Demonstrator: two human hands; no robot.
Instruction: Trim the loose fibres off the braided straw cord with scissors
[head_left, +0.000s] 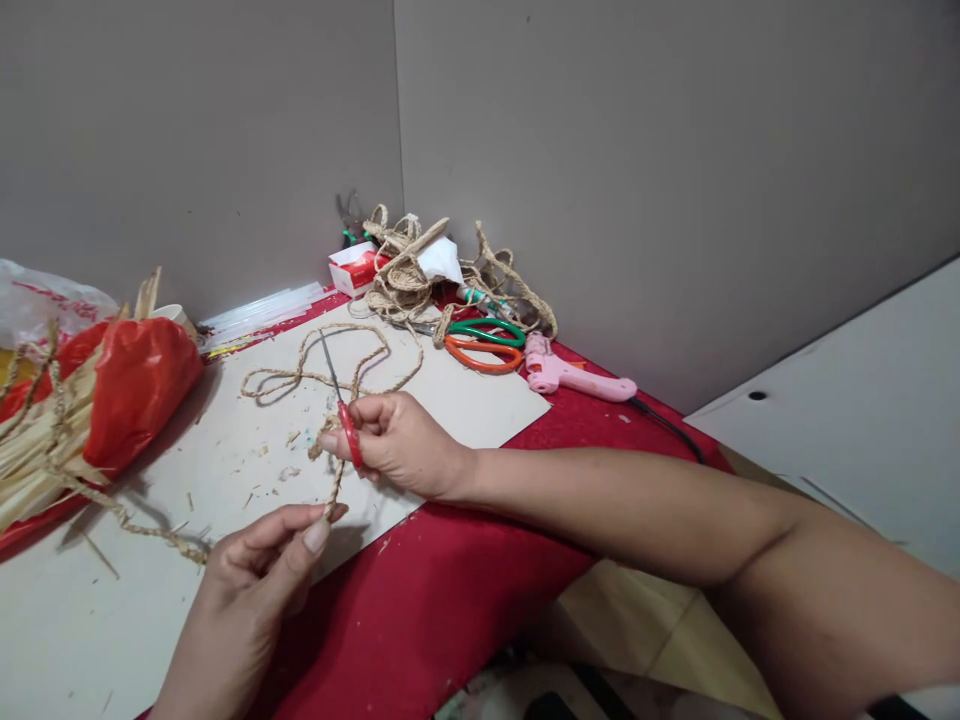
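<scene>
A thin braided straw cord (334,492) runs between my hands and loops away over the white board. My left hand (259,575) pinches this cord between thumb and forefinger, low over the board's near edge. Just above it, my right hand (397,445) is closed on small red-handled scissors (349,432), whose narrow blades point up and away from me. The right thumb and fingers also lie against the cord, near a frayed, knotted bit of straw (319,440). Whether they grip it too is partly hidden.
At left, a red plastic bag (142,385) holds straw strips. Clear sticks (262,312) lie along the wall. A heap of braided cord (409,275), scissors with green and orange handles (486,345) and a pink glue gun (577,380) occupy the back. Straw scraps dot the white board (150,620).
</scene>
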